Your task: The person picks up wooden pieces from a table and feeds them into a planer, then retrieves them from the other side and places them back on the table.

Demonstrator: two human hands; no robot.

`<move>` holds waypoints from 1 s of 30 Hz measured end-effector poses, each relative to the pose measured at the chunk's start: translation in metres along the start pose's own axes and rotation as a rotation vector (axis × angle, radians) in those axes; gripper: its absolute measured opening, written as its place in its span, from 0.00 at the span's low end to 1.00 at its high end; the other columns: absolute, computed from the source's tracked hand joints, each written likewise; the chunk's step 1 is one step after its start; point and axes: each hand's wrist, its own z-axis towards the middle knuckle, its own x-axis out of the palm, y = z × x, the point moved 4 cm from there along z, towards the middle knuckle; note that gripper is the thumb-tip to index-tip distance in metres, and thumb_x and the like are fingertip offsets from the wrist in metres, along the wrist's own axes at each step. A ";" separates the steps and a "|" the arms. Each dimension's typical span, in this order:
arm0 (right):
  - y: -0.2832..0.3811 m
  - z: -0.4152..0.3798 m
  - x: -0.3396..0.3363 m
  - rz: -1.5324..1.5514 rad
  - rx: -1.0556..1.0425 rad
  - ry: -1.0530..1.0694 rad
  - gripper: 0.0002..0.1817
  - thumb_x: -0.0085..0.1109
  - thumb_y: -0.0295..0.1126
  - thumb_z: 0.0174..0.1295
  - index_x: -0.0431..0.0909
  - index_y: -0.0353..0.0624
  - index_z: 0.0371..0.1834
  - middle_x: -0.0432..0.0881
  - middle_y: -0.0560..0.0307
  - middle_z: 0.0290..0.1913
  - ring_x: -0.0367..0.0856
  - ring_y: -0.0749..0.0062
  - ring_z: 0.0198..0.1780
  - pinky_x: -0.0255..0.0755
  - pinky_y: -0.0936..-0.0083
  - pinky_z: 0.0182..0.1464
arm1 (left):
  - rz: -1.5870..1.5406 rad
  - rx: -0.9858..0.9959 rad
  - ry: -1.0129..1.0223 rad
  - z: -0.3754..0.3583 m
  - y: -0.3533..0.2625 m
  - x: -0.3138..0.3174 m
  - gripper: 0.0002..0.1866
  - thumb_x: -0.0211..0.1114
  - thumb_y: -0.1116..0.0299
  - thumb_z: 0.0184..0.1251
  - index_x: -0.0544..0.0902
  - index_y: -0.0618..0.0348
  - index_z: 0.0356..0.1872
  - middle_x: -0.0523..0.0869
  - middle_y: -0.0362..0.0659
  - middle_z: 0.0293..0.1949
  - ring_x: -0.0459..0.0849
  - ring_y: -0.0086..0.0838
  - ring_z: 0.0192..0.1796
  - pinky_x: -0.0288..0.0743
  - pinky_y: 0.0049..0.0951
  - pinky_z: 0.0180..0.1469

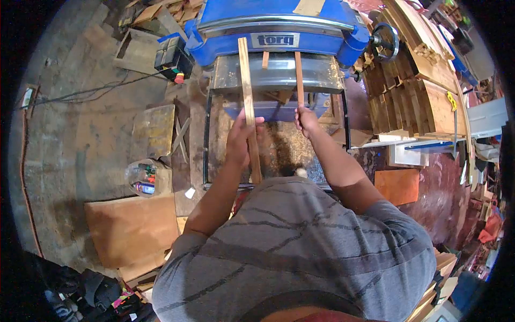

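Note:
A long, pale wooden strip [244, 80] stands out in front of me, and my left hand [239, 140] is closed around its lower part. Its top end overlaps the front of a blue planer [225, 44] marked "torq". My right hand [306, 121] grips the near end of a thinner, reddish wooden strip [300, 75], whose far end goes under the planer's front. Between the two strips, a short wood end [265, 60] pokes out from the machine over its shiny metal bed [279, 75].
Stacked boards [407, 102] rise on the right, near the planer's handwheel [385, 42]. On the left are a black switch box [174, 56] with a red button, a cable [96, 95] and a wooden box [138, 51]. A plywood sheet [131, 228] lies lower left.

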 end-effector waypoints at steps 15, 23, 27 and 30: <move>0.023 0.042 -0.001 -0.014 -0.027 -0.029 0.17 0.42 0.44 0.73 0.70 0.46 0.31 0.68 0.64 0.19 0.62 0.78 0.16 0.55 0.81 0.14 | 0.005 0.038 -0.049 0.007 -0.018 -0.013 0.34 0.52 0.77 0.63 0.55 0.55 0.72 0.80 0.48 0.50 0.78 0.25 0.41 0.76 0.25 0.42; 0.000 0.042 -0.023 0.042 0.038 -0.021 0.36 0.41 0.66 0.63 0.68 0.38 0.47 0.77 0.52 0.32 0.78 0.67 0.29 0.76 0.73 0.27 | -0.117 0.087 0.011 -0.009 -0.024 -0.022 0.33 0.52 0.74 0.67 0.51 0.57 0.73 0.76 0.51 0.55 0.77 0.27 0.46 0.76 0.26 0.47; -0.063 -0.041 0.005 0.036 0.234 0.283 0.34 0.37 0.67 0.64 0.71 0.44 0.39 0.80 0.55 0.28 0.82 0.70 0.28 0.78 0.73 0.27 | -0.162 0.148 0.016 0.000 -0.026 -0.028 0.27 0.50 0.71 0.71 0.55 0.57 0.69 0.73 0.52 0.58 0.77 0.31 0.50 0.75 0.32 0.53; -0.054 -0.126 0.062 -0.096 0.213 0.528 0.27 0.38 0.56 0.71 0.70 0.39 0.47 0.81 0.54 0.36 0.82 0.71 0.33 0.78 0.74 0.34 | -0.213 0.159 0.023 0.009 -0.024 -0.030 0.22 0.47 0.71 0.73 0.58 0.57 0.66 0.73 0.52 0.59 0.76 0.32 0.51 0.73 0.34 0.55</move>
